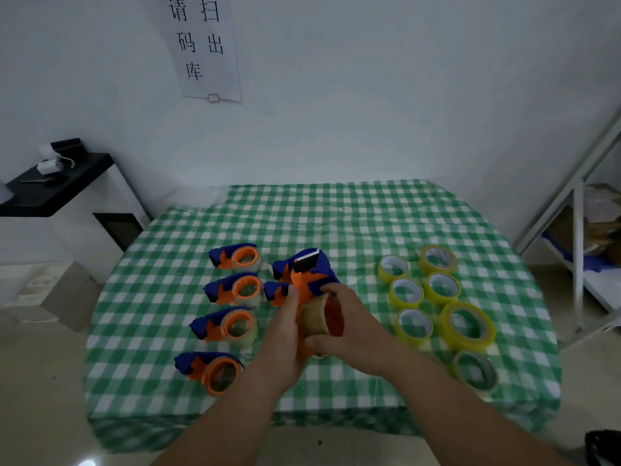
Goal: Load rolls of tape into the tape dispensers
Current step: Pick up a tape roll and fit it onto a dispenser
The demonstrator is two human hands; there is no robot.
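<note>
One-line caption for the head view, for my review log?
Both hands, left and right, fit a tape roll onto an orange-and-blue dispenser above a green checked tablecloth.

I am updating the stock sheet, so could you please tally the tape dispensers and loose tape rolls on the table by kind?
Dispensers already loaded, left column: 4
Dispensers lying behind the hands: 2
Dispenser held in the hands: 1
Roll being fitted in the hands: 1
Loose rolls on the right: 7
Total: 15
</note>
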